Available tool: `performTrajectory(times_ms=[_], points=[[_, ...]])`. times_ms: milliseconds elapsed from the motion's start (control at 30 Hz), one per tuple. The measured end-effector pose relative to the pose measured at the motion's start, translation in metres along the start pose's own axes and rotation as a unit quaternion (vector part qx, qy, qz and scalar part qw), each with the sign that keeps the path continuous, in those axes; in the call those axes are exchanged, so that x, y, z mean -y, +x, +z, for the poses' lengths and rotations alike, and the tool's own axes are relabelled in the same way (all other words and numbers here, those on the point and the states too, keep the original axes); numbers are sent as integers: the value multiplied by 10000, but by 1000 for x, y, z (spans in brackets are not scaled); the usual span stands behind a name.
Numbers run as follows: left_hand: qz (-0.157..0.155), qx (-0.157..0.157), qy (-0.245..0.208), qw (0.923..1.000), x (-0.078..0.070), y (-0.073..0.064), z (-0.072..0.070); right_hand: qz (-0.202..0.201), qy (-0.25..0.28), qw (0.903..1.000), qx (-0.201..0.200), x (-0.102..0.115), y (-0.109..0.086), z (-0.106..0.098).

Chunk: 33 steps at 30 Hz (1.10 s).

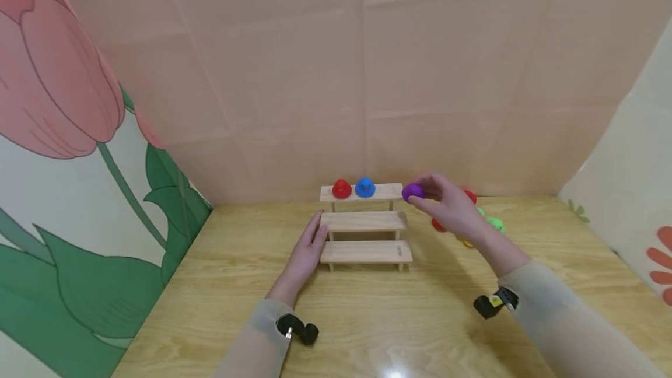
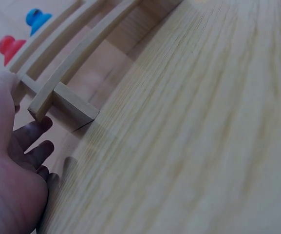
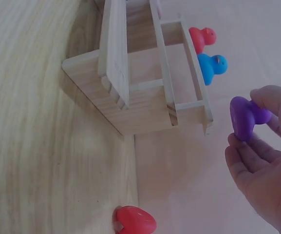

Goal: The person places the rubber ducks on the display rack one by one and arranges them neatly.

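A three-tier wooden display stand (image 1: 363, 221) stands on the table. On its top shelf sit a red rubber duck (image 1: 342, 189) and, to the right, a blue rubber duck (image 1: 365, 188). My left hand (image 1: 306, 248) holds the stand's left side near the middle shelf, the thumb towards the front; the stand hides part of its grip. My right hand (image 1: 448, 206) pinches a purple rubber duck (image 3: 245, 117) between thumb and fingers. This duck is in the air just beyond the right end of the top shelf, tilted in the right wrist view.
Behind the right hand, more ducks lie on the table, among them a red one (image 3: 136, 220) and a green one (image 1: 496, 224), partly hidden by the hand. A beige backdrop (image 1: 362, 74) rises at the table's back edge. Patterned panels flank both sides.
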<state>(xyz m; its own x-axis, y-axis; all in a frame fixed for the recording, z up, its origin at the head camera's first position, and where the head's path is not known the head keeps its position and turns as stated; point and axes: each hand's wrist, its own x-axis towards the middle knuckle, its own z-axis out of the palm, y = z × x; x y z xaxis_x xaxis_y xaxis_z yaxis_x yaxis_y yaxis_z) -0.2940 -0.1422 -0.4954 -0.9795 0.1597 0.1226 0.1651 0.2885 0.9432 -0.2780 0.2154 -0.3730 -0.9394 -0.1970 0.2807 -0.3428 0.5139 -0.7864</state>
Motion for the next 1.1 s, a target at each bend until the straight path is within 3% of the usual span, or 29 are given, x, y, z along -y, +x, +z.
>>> performTrajectory(times_ms=[633,1100], points=[[50,3,0,10000,-3,0,-1,-334,153,9991,210,-2,40,17],[22,-8,57,10000,-3,-2,-2,-220,390,9983,365,-3,55,31]])
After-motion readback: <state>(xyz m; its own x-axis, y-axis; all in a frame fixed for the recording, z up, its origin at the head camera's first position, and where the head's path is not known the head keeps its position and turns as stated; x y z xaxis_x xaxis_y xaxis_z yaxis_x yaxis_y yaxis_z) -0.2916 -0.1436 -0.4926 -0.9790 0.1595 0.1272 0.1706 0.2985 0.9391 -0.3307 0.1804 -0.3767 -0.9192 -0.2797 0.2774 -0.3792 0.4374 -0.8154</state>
